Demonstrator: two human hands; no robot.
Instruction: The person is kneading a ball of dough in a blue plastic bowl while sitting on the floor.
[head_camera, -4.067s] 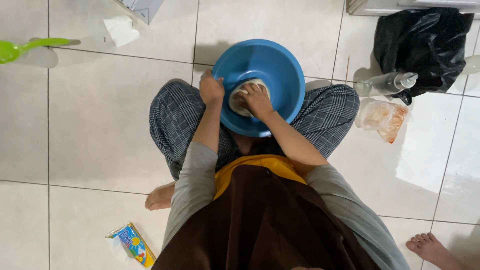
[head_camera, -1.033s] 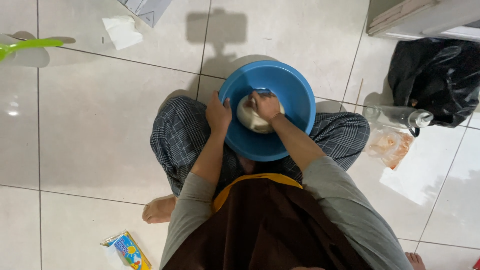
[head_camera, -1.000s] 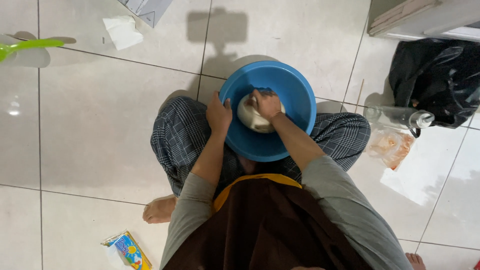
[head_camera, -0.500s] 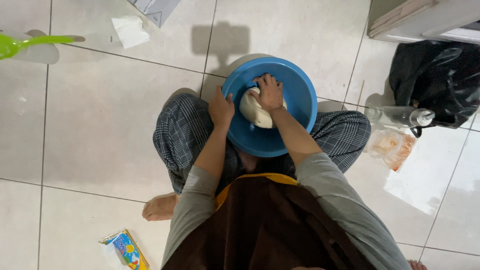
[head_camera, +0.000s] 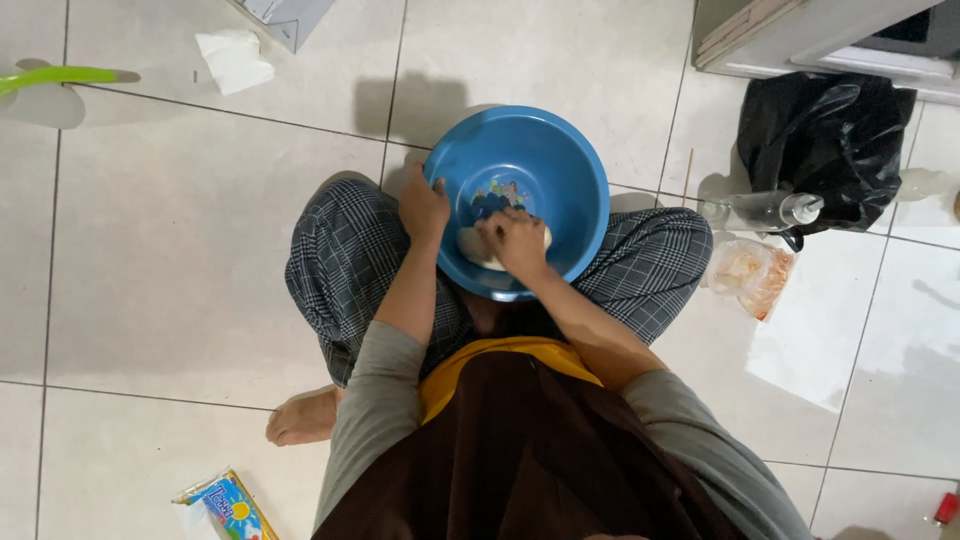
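Cross-legged on tiled floor, my left hand (head_camera: 424, 208) grips rim of round blue plastic basin (head_camera: 560, 160) in lap; right hand (head_camera: 517, 240) fingers curled, pressing pale dough lump (head_camera: 478, 250) inside: kneading step.

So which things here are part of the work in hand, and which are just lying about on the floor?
In hand:
blue basin
pale dough
left hand on the basin's rim
right hand pressing the dough

Lying about:
black bag
clear bottle
plastic food bag
crumpled tissue
colourful packet
green utensil
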